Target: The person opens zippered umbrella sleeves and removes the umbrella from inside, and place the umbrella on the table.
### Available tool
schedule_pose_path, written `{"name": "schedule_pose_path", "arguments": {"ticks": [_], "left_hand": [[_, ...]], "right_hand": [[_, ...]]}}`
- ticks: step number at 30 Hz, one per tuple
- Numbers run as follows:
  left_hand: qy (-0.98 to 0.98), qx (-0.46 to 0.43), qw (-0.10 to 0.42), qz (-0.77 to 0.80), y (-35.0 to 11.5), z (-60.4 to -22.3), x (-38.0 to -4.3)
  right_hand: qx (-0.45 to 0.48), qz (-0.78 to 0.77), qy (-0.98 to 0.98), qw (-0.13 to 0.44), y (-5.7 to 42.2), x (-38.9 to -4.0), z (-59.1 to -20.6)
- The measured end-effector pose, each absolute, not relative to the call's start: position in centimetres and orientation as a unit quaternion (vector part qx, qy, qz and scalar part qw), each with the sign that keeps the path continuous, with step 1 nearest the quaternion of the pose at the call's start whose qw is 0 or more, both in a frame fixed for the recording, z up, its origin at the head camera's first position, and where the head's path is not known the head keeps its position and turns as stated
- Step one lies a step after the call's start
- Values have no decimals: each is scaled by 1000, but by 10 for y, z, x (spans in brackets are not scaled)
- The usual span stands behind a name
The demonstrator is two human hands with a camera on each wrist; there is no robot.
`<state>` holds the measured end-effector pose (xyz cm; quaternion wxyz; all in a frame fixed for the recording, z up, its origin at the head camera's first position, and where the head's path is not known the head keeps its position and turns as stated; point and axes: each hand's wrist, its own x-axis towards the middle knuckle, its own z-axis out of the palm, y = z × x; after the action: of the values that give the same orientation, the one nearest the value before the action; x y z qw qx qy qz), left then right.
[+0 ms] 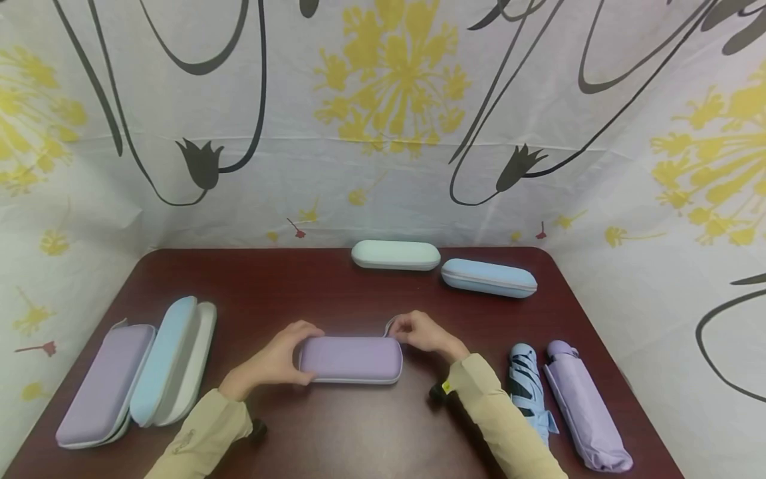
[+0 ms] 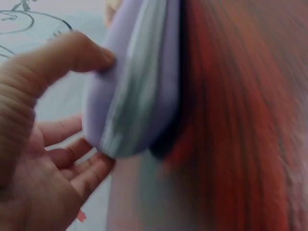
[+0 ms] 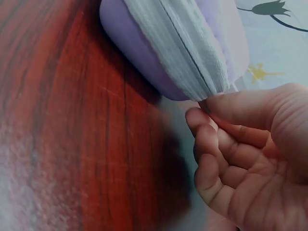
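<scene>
A purple zip case (image 1: 351, 360) lies crosswise on the dark red-brown table (image 1: 335, 432). My left hand (image 1: 280, 359) grips its left end, thumb on the near side and fingers at the far side. At the far right corner, my right hand (image 1: 421, 332) pinches the zip's end between thumb and index finger. A thin light loop (image 1: 387, 326) shows beside those fingers. In the right wrist view the white zip band (image 3: 185, 45) runs to the pinching fingertips, and its teeth look closed there. The fingers mostly hide the pull tab. The left wrist view is blurred.
Left on the table lie another purple case (image 1: 110, 386), a light blue case half (image 1: 164, 362) and a whitish one (image 1: 191, 366). At the back are a mint case (image 1: 396, 255) and a blue case (image 1: 489, 278). A blue umbrella (image 1: 525, 382) and a purple umbrella (image 1: 586, 409) lie right.
</scene>
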<state>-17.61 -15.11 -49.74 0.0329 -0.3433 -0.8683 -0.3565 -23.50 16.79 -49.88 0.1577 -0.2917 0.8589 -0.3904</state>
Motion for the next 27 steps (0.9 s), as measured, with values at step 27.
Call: {"name": "schedule_pose_path", "arguments": {"ticks": [27], "left_hand": [[-848, -313, 47, -425, -155, -523, -178]], "right_hand": [[-264, -322, 909, 1, 182, -192, -503]]}}
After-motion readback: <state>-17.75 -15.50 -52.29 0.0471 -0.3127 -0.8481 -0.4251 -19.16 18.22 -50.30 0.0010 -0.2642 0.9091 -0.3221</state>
